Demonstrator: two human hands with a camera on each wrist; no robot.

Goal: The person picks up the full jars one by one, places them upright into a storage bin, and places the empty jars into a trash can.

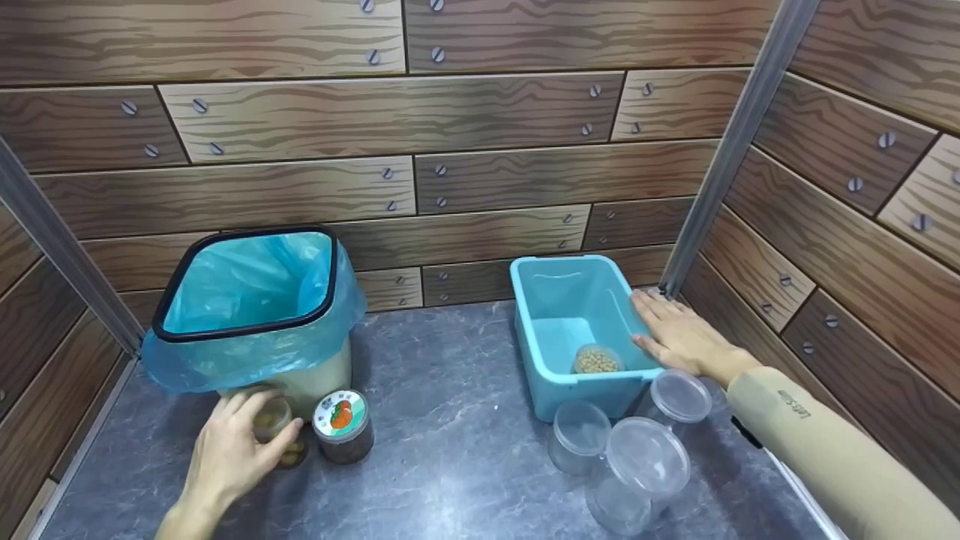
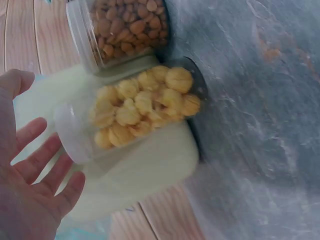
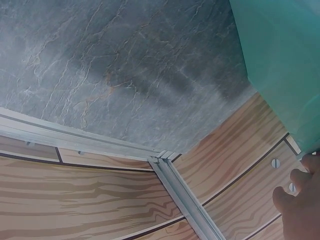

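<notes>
My left hand is beside the lid of a clear jar of yellow, ball-shaped pieces. In the left wrist view its fingers are spread, with a small gap to the white lid. Next to that jar stands another jar with almond-like brown nuts and a printed label on its lid. My right hand rests on the right rim of a turquoise plastic bin, fingers extended. Inside the bin, near its front wall, is a clear jar of beige beans.
A cream trash bin with a blue liner and black rim stands behind the two left jars. Clear lidded containers are grouped before the turquoise bin, one overlapping another. Wood-patterned walls enclose the grey marbled table.
</notes>
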